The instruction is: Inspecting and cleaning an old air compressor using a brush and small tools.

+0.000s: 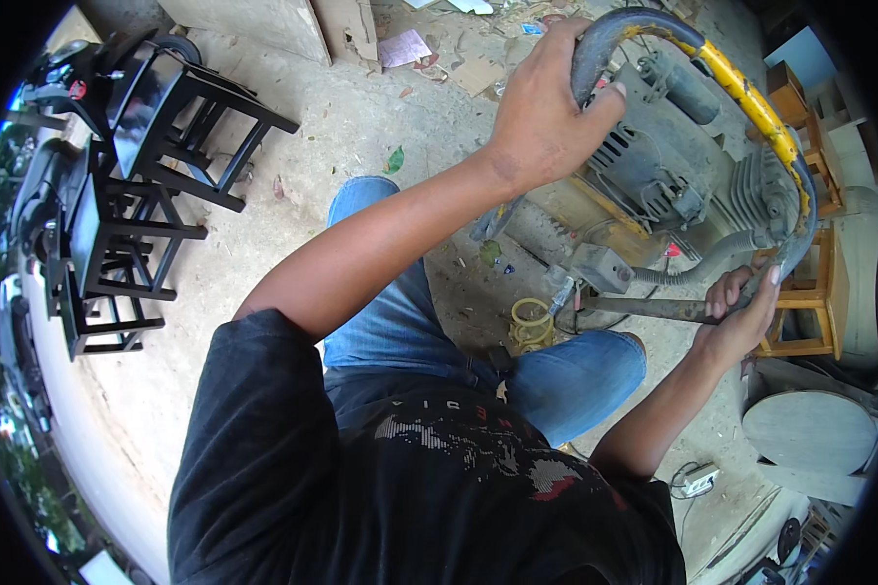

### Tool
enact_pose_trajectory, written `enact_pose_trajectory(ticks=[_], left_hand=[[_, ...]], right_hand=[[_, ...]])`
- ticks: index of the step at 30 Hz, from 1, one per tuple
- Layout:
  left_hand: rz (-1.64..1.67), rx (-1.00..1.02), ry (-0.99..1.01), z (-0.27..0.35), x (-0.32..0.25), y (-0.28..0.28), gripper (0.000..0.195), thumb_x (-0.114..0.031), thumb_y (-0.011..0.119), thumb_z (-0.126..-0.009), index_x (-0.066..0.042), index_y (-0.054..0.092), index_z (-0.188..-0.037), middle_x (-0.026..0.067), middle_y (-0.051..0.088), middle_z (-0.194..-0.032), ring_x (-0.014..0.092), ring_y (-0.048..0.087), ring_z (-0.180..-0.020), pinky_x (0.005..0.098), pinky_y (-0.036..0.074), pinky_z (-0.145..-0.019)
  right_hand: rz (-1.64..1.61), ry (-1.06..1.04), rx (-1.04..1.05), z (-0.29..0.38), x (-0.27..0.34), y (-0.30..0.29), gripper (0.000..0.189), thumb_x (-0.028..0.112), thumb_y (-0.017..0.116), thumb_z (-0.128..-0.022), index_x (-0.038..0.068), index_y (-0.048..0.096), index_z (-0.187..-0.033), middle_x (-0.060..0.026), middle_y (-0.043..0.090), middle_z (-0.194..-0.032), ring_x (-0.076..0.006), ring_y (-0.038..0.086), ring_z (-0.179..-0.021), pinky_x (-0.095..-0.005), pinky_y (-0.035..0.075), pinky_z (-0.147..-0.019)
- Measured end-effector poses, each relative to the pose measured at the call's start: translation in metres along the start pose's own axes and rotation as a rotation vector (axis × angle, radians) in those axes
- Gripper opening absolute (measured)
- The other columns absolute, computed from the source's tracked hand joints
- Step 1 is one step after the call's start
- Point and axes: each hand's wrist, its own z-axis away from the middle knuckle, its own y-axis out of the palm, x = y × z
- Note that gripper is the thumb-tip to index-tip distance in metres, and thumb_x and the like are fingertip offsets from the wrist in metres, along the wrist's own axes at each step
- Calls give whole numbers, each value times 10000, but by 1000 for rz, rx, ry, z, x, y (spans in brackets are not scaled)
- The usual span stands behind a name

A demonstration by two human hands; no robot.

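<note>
A bent metal tube handle (752, 82), with worn yellow paint and dark bends, arches over a dusty air compressor (647, 157). My left hand (545, 110) wraps around the handle's upper left bend. Farther right and lower, my right hand (739, 314) grips the same tube where it turns back toward the machine. Below the handle show the compressor's finned cylinder head (761, 186) and a ribbed hose (702, 269). A grey box (601, 268) sits at its near side, and a yellowish coiled hose (531, 322) lies by my knees.
Black stools (135, 238) stand on the left, with motorcycles (44, 164) behind. Wooden stools (808, 292) are to the right, near a round grey lid (810, 431). A power strip (700, 479) lies on the concrete floor (293, 139). Paper and cardboard scraps (406, 50) litter the far side.
</note>
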Motion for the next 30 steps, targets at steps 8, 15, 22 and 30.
enact_pose_trajectory(ticks=[8, 15, 22, 30], left_hand=[[-210, -61, 672, -66, 1, 11, 468, -376, 647, -826, -26, 669, -1135, 175, 628, -1123, 332, 650, -1002, 405, 515, -857], [-154, 187, 602, -84, -16, 0, 416, -329, 637, -845, -3, 677, -1099, 181, 662, -981, 342, 674, -910, 421, 537, -818], [-105, 558, 566, -101, -24, -2, 359, -275, 626, -867, 24, 687, -1056, 188, 702, -816, 354, 703, -802, 440, 563, -773], [-560, 434, 446, -86, -45, -10, 365, -342, 617, -879, 10, 704, -916, 204, 713, -848, 361, 703, -804, 459, 564, -763]], right_hand=[[127, -54, -124, 2, -5, 6, 418, 492, 502, -1022, 76, 535, -994, 0, 394, -589, -88, 334, -446, -241, 257, -415], [232, -36, -196, 5, 1, 7, 450, 528, 467, -1027, 90, 511, -936, 11, 374, -590, -93, 327, -442, -256, 248, -408], [212, 3, -195, 6, 4, 11, 467, 541, 498, -1009, 85, 518, -909, 15, 374, -587, -99, 325, -441, -266, 267, -425], [188, -3, -206, 21, -4, 17, 470, 542, 499, -1009, 86, 495, -895, -5, 396, -619, -125, 379, -506, -281, 335, -508]])
